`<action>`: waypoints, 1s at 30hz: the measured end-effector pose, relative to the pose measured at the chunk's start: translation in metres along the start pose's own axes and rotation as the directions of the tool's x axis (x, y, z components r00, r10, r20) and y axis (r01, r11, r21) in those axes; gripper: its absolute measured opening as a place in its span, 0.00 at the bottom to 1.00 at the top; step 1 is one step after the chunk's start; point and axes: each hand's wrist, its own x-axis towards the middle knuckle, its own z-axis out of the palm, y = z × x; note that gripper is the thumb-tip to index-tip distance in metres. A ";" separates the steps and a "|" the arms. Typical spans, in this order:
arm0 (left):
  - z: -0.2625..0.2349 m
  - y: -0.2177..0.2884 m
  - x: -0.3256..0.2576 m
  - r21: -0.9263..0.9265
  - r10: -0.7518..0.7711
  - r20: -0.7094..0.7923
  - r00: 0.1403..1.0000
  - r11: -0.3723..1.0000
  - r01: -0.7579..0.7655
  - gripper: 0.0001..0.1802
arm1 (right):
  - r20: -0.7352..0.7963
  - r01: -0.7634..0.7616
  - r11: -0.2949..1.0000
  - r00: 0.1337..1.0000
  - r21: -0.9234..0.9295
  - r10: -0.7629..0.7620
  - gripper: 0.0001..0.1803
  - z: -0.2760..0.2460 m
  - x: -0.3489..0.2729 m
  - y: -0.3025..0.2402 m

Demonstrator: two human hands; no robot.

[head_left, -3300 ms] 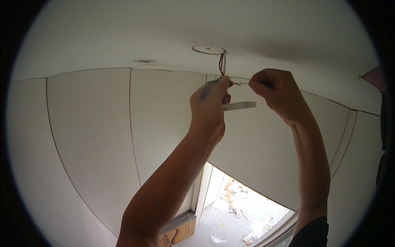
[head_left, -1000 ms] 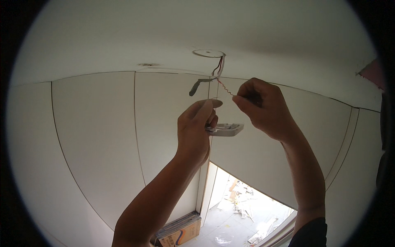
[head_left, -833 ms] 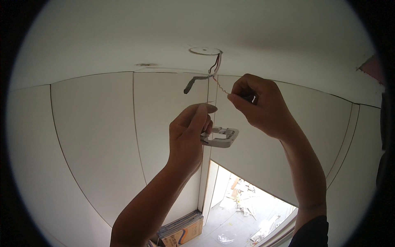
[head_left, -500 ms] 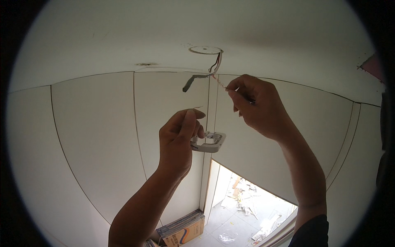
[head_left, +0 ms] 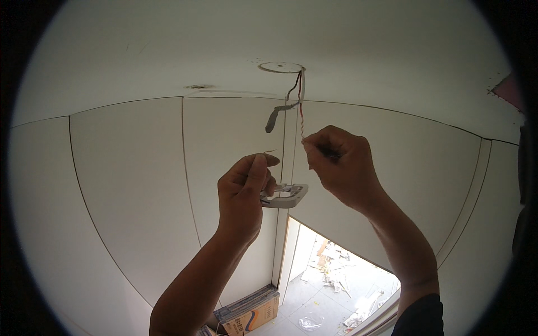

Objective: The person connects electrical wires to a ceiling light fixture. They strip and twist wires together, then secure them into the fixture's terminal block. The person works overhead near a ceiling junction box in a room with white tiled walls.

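My left hand [head_left: 242, 187] is closed. Its thumb and index finger pinch a thin wire [head_left: 271, 150] whose tip pokes out above them, while the lower fingers curl at a white square frame-like fitting [head_left: 287, 203]. The fitting hangs level beside that palm, partly hidden by the fingers. Higher and to the right, my right hand [head_left: 342, 162] pinches the lower end of a red wire with a twisted bare length [head_left: 302, 126], pulled nearly straight down from the ceiling. Beside it dangles a dark wire ending in grey tape wrapping [head_left: 272, 120].
The wires come out at the edge of a round plate [head_left: 280, 68] in the white ceiling. Pale wall panels [head_left: 134, 168] surround me. Below, a stack of flat cardboard boxes [head_left: 249, 313] stands by a doorway, and scraps [head_left: 330, 269] litter the tiled floor beyond.
My right hand has moved down and slightly left, drawing the red wire straighter. The taped wire end has swung right and a little lower. My left hand has barely shifted.
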 end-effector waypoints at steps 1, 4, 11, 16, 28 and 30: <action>-0.001 -0.001 0.000 -0.006 0.006 0.006 1.000 1.000 -0.006 0.17 | 0.002 0.006 1.000 1.000 -0.001 -0.006 0.06 0.001 0.000 0.000; 0.001 0.001 0.000 0.009 0.009 -0.009 1.000 1.000 -0.009 0.18 | -0.004 0.023 1.000 1.000 0.004 -0.023 0.05 0.003 0.000 0.003; -0.004 0.006 -0.003 0.076 0.028 -0.021 0.999 0.997 -0.026 0.17 | -0.063 0.054 0.999 0.997 -0.007 -0.055 0.05 0.008 0.004 -0.005; -0.005 0.001 0.001 0.058 0.075 -0.009 0.997 0.996 -0.075 0.18 | -0.032 0.106 0.994 0.994 0.013 -0.106 0.06 0.009 0.008 -0.001; -0.008 0.012 0.002 0.163 0.062 -0.043 0.997 0.985 -0.055 0.18 | 0.081 -0.034 0.978 0.997 0.206 0.017 0.08 0.016 0.013 -0.009; -0.008 0.013 0.004 0.154 0.039 -0.048 0.998 0.988 -0.031 0.18 | 0.051 -0.001 0.979 0.999 0.202 -0.009 0.09 0.018 0.013 -0.007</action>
